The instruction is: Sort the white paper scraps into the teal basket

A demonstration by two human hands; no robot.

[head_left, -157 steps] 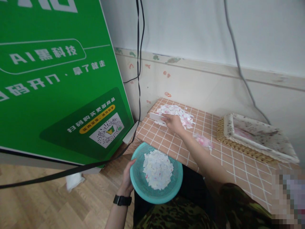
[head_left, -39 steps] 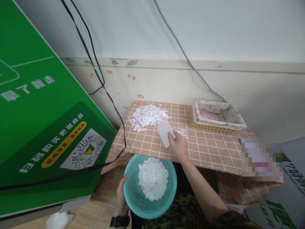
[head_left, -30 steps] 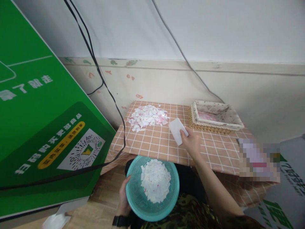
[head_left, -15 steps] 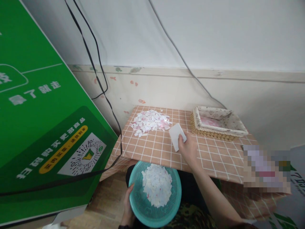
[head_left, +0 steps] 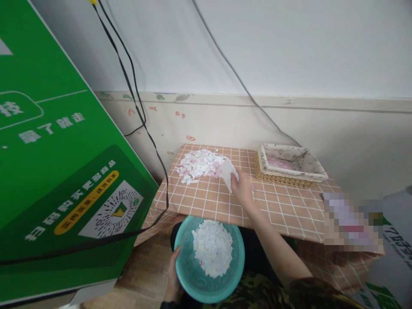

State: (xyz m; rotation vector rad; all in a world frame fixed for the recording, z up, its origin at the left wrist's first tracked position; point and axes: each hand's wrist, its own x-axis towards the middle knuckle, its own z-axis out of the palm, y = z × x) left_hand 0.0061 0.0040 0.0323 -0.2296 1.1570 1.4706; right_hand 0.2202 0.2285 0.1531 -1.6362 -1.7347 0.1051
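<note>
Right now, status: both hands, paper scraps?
Left hand holding teal colander, scraps inside. Right hand holding white card by tabletop pile. Wicker basket right, apparently not blocking.

white card [head_left: 228, 172] in right hand [head_left: 242, 188] closer to the paper heap [head_left: 198, 165] than half a second ago

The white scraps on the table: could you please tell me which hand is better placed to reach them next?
Probably the right hand: it holds a white card near the scraps, while the left hand holds the teal colander.
</note>
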